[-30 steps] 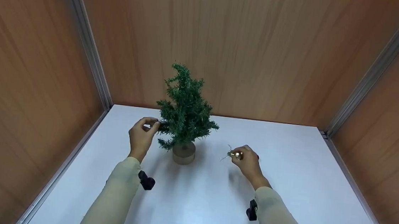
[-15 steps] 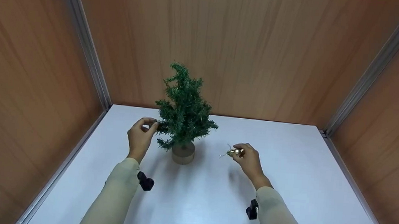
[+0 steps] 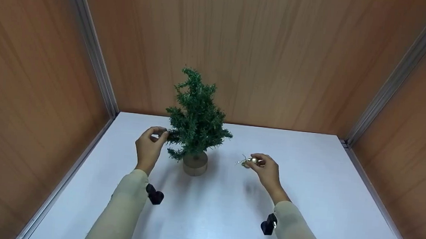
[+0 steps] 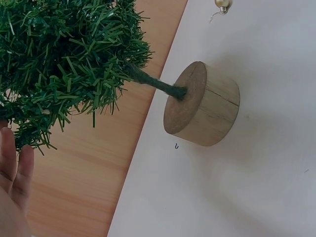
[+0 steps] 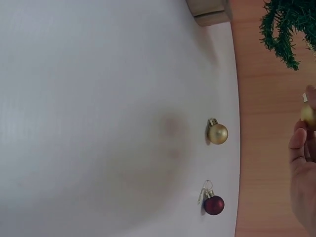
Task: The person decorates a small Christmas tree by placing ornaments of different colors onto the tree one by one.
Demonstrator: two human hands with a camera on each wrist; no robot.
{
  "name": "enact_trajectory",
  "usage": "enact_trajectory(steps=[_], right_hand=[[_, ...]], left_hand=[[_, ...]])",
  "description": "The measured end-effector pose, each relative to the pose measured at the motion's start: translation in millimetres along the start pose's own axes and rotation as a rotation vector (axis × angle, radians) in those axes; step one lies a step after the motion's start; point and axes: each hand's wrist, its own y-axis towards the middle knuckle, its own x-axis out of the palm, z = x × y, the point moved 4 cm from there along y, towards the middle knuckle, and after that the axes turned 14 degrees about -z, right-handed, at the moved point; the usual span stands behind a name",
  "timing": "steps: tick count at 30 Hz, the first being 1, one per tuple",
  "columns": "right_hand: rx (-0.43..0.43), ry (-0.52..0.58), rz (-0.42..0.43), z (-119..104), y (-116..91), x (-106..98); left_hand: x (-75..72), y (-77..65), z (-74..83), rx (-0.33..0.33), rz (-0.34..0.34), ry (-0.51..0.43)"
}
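Note:
A small green artificial Christmas tree (image 3: 198,122) stands upright on a round wooden base (image 3: 195,165). At its left side, my left hand (image 3: 148,148) pinches the tip of a low branch (image 3: 173,135) between thumb and forefinger. My right hand (image 3: 268,173) is above the table, to the right of the tree and apart from it. Between its thumb and fingers it holds a gold bauble (image 3: 254,160), with a thin thread loop sticking out leftward. The right wrist view shows this held bauble (image 5: 307,114) only partly, blurred behind the fingers.
On the white table (image 5: 98,74) lie a second gold bauble (image 5: 217,133) and a dark red bauble (image 5: 214,205) with a thread, both seen in the right wrist view. Wood-grain panels (image 3: 219,40) rise behind and on both sides.
My right hand has shifted slightly, and the gold bauble and its thread have turned a little in the fingers. My left hand keeps its pinch on the branch.

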Motion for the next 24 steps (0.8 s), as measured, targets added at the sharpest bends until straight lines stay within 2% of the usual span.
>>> enact_trajectory(steps=[11, 24], right_hand=[[0.008, 0.147, 0.019, 0.5, 0.8, -2.0], [0.040, 0.249, 0.007, 4.2, -3.4, -0.9]], left_hand=[[-1.3, 0.4, 0.7, 0.009, 0.003, -0.002], [-0.4, -0.5, 5.1, 0.034, -0.001, -0.013]])
